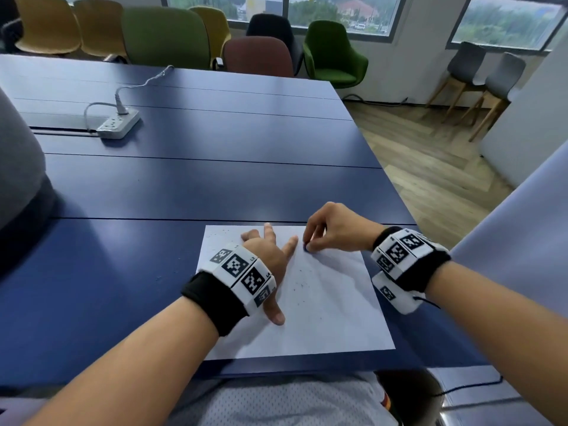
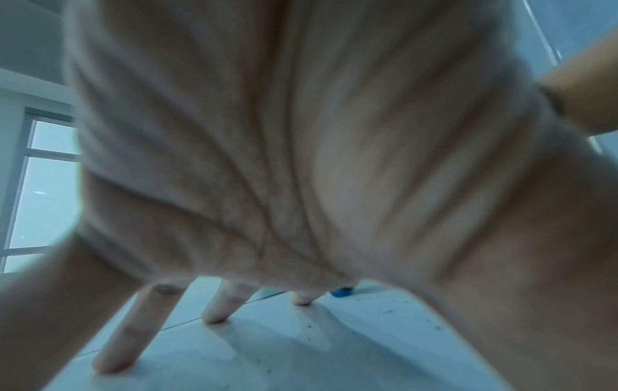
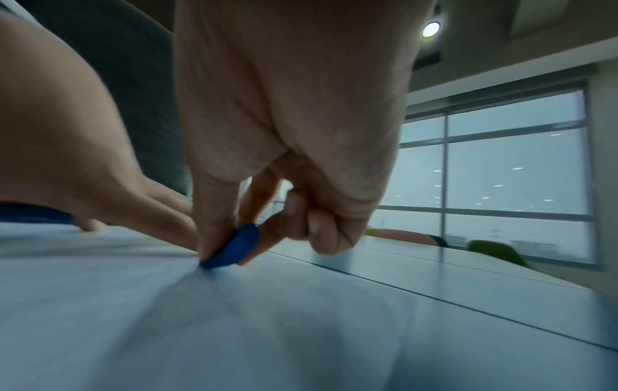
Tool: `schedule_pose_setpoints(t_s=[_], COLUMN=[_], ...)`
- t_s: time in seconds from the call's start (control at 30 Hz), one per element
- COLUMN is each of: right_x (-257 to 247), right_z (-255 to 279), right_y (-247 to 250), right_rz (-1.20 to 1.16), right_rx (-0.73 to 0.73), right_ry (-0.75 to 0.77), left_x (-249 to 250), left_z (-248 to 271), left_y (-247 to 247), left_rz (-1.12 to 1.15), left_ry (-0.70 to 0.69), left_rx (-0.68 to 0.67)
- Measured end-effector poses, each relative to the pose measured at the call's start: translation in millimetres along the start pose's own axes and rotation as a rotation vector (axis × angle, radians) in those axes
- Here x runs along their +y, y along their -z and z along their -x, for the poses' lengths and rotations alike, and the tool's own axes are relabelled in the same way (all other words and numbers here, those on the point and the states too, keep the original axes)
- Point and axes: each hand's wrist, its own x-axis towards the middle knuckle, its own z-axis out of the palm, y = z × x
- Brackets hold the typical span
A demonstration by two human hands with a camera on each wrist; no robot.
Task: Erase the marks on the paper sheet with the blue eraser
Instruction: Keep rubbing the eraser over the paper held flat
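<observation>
Paper sheet (image 1: 322, 318): laid flat at the near edge of the blue worktop (image 1: 123, 272), square to the seated person, within reach of both hands.
Crumbs (image 1: 302, 285): dark specks scattered over the middle and far left corner of the sheet; judged to be eraser debris, a sign that rubbing is under way. No pencil marks legible from the head view.
Left hand (image 1: 270, 256): placed palm down on the left half of the sheet, fingers (image 2: 214, 308) spread wide, tips pressed onto the paper. Purpose, as judged: to pin the sheet against sliding or buckling under the rubbing stroke.
Right hand (image 1: 335, 229): positioned just beyond the left index fingertip, near the far edge of the sheet, wrist raised off the worktop.
Blue eraser (image 3: 235, 247): pinched between thumb and index finger of the right hand, tilted on edge, lower rim touching the paper. Remaining fingers curled under, clear of the contact point. Tilt judged to concentrate pressure on a small area.
Power strip (image 1: 118, 124): well apart, on the far left of the worktop, cable plugged in.
Chairs (image 1: 258, 55): lined up beyond the far edge.
</observation>
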Motion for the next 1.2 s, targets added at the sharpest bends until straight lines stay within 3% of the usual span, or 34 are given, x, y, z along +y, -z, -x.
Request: schedule_pose_setpoints(t_s=[0.1,0.23,0.4,0.53,0.7,0.83,1.0,1.13,1.2], right_x=[7,3,12,9,16,10,17,10,12], right_z=[-7,1,-10,-3,-7,-1,-9,-4,-11], right_y=[3,6,9,9,10,8,9,7,10], right_rz=[-0.068,-0.046,-0.068,-0.061,-0.074,-0.046,-0.067,-0.052,-0.021], right_rx=[0.051,-0.223,0.027,-0.162,0.035,-0.145,0.044,-0.131,-0.08], right_ry=[-0.033,-0.022,-0.046,-0.033,-0.056,-0.037,-0.079,-0.072,-0.087], left_x=[0,1,1,1,1,2,1,2,2], left_z=[0,-2,-2,-2,-2,-2,-2,-1,-1], left_y=[0,0,-1,0,1,3,1,2,1], left_rz=[0.011,0.009,0.01,0.013,0.012,-0.01,0.009,0.007,0.016], left_ry=[0.0,0.004,0.006,0.013,0.005,0.014,0.007,0.013,0.01], left_rx=[-0.001,-0.009,-0.007,-0.015,-0.016,-0.031,-0.022,-0.022,-0.023])
